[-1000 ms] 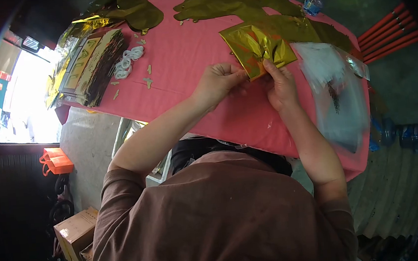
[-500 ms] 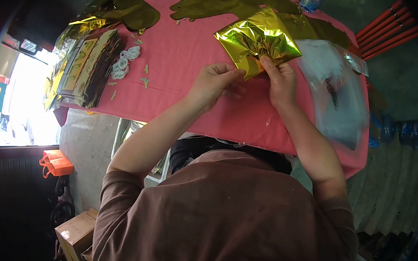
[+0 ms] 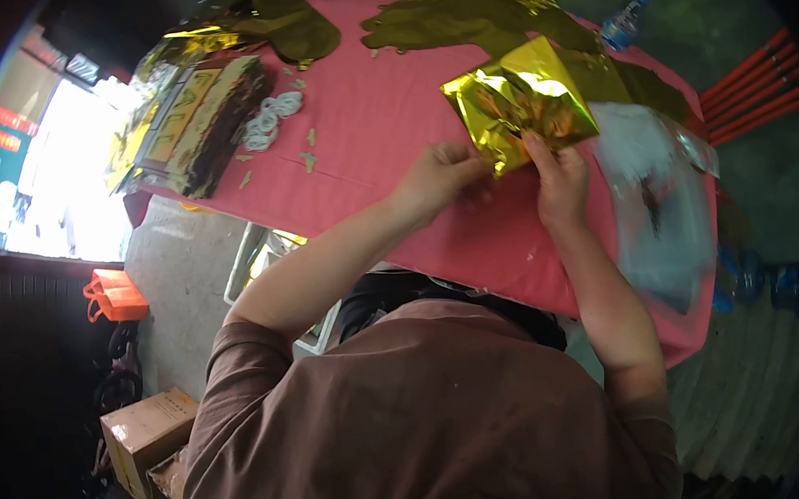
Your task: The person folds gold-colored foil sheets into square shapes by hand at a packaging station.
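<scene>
A shiny gold foil sheet (image 3: 551, 79) is held up over the pink table, gathered and creased toward its middle. My right hand (image 3: 559, 174) pinches the gathered part, thumb on top. At the foil's lower left corner is my left hand (image 3: 446, 179), its fingers curled and partly blurred; whether they grip the foil edge is too smeared to tell. Rolled white bands (image 3: 265, 123) and small pale pieces (image 3: 309, 162) lie on the table left of my hands.
The pink table (image 3: 363, 158) bears stacked cardboard pieces (image 3: 194, 125) at left, flat gold foil (image 3: 456, 24) at the back and clear plastic bags (image 3: 658, 217) at right. A plastic bottle (image 3: 625, 23) is beyond the far edge. Red poles (image 3: 756, 90) are at right.
The whole view has shifted, so the table and objects appear lower and farther right. My right hand still pinches the foil, and my left hand stays near its lower left corner.
</scene>
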A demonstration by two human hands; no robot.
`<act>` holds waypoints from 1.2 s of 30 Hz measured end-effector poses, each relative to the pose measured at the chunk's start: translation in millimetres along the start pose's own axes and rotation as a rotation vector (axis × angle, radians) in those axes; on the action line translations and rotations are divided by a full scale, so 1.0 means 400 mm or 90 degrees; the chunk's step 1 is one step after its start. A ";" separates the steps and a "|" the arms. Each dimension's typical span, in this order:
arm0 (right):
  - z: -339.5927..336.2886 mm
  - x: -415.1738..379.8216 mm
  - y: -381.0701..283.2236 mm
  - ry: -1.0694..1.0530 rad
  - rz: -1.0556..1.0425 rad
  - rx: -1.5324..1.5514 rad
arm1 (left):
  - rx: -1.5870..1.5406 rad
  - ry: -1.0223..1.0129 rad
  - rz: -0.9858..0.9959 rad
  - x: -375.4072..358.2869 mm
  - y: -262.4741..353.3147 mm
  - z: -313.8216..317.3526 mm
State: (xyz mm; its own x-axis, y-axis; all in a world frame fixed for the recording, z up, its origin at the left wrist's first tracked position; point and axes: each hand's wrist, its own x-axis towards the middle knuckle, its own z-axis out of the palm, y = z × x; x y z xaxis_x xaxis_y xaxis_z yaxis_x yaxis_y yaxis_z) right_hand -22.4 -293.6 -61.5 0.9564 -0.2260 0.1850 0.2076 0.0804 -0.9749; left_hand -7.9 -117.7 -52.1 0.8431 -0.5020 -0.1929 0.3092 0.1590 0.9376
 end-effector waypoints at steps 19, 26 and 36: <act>-0.003 0.004 -0.002 -0.043 0.024 0.141 | 1.290 0.610 -0.019 -0.138 0.243 -0.529; -0.008 -0.001 -0.008 -0.057 0.013 0.132 | 1.301 0.623 0.032 -0.132 0.247 -0.521; -0.019 -0.001 0.000 -0.081 0.025 0.164 | 1.186 0.803 0.235 -0.177 0.324 -0.536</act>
State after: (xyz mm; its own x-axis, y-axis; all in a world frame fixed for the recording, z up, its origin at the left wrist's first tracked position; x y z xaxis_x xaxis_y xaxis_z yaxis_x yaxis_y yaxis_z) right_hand -24.4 -300.8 -62.6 0.9795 -0.0960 0.1771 0.1993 0.3348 -0.9210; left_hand 66.8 120.7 21.0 0.7380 0.0825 0.6698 0.1422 -0.9892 -0.0347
